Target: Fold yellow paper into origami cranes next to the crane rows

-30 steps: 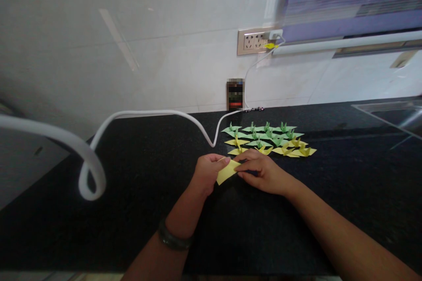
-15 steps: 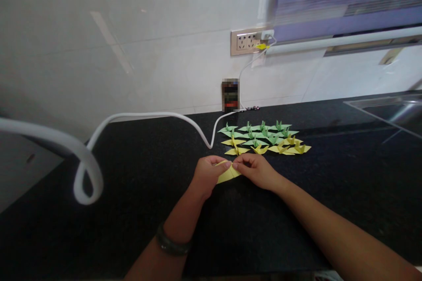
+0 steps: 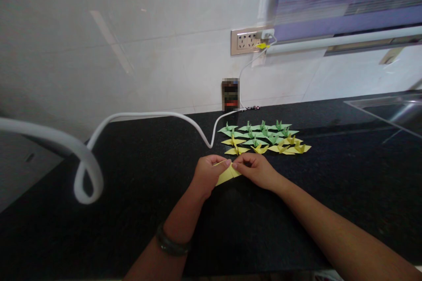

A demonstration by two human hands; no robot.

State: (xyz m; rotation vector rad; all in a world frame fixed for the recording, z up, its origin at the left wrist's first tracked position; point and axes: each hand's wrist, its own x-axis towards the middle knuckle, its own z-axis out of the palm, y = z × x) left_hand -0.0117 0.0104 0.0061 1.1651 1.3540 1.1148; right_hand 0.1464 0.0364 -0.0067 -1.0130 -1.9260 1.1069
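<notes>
Left hand: I see the left hand (image 3: 207, 172) low on the black countertop (image 3: 138, 175), forearm coming up from 6 o'clock, a dark bracelet (image 3: 172, 242) on the wrist. Fingers curled, thumb and forefinger pinched shut on the left end of the yellow paper (image 3: 227, 174).

Right hand: the right hand (image 3: 257, 170) comes in from 4 o'clock, forearm long across the counter. Knuckles up, fingertips closed on the right upper edge of the same paper. The two hands nearly meet at its top.

Yellow paper: folded flat, a slanted strip with a sharp crease, its lower edge showing between the hands. It sits just above the counter at the centre of my view; I cannot tell whether it touches the surface.

Paper cranes: a cluster of folded cranes (image 3: 263, 138) at 12 to 1 o'clock of the hands, near but apart. Green ones in the far rows, yellow ones in the near row, all lying on the counter.

White cable: a thick white cable (image 3: 82, 171) loops at 9 o'clock; a thinner run climbs to the wall socket (image 3: 247, 41) at 12 o'clock.

Dark device: a small dark device (image 3: 230, 94) stands against the wall behind the cranes; detail blurred.
</notes>
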